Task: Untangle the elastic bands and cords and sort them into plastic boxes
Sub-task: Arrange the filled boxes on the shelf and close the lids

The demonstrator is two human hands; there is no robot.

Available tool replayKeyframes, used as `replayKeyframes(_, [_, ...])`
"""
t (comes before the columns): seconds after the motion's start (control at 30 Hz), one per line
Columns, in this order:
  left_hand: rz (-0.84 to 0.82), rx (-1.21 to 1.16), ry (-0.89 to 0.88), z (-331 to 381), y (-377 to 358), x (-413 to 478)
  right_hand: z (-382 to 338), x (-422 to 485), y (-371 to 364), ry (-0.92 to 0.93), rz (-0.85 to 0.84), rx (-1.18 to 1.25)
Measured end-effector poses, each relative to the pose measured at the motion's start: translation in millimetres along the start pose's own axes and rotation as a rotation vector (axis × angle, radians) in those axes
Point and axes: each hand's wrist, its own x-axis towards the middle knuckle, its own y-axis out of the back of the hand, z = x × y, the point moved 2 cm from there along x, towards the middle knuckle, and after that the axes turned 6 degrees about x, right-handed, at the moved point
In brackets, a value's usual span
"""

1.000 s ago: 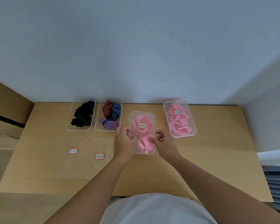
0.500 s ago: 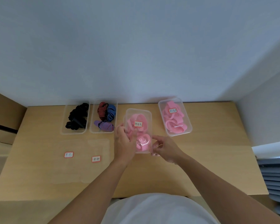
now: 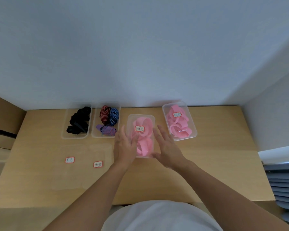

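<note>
A lidded clear box (image 3: 141, 117) of pink elastic bands (image 3: 143, 144) stands in the middle of the wooden table (image 3: 215, 164), a label on its lid. My left hand (image 3: 124, 146) lies flat against its left side with straight fingers. My right hand (image 3: 165, 147) lies against its right side, fingers spread and straight. To the right stands a second lidded box (image 3: 193, 130) of pink bands. At the back left one open box holds black bands (image 3: 78, 121). Beside it another open box holds red, blue and purple striped bands (image 3: 108, 120).
Two clear lids with red-edged labels (image 3: 70, 160) (image 3: 98, 164) lie flat at the front left of the table. A wall runs close behind the boxes. Brown cardboard boxes (image 3: 2, 120) stand to the left, and a grey slatted thing (image 3: 284, 180) is at the right.
Both hands have uncurled from the near end of the middle pink box and now lie flat along its two sides. The view has shifted slightly.
</note>
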Motion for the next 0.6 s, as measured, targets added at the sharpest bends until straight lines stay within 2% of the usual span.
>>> replayKeyframes(0.2, [-0.012,0.044,-0.038,-5.4,-5.5,0.7,-7.1,17.5,6.5,0.031,-0.137,-0.285])
replayKeyframes(0.43, [-0.090,0.174,-0.028,-10.0,-8.8,4.1,-13.7,30.5,4.9,-0.021,-0.230,-0.173])
replayKeyframes(0.53, [-0.119,0.188,-0.030,-12.3,-8.3,3.8,-20.8,30.7,-2.5,-0.016,-0.185,-0.149])
replayKeyframes(0.6, [-0.103,0.176,-0.030,-13.1,-6.0,2.8,-25.0,27.5,-6.2,-0.025,-0.095,-0.069])
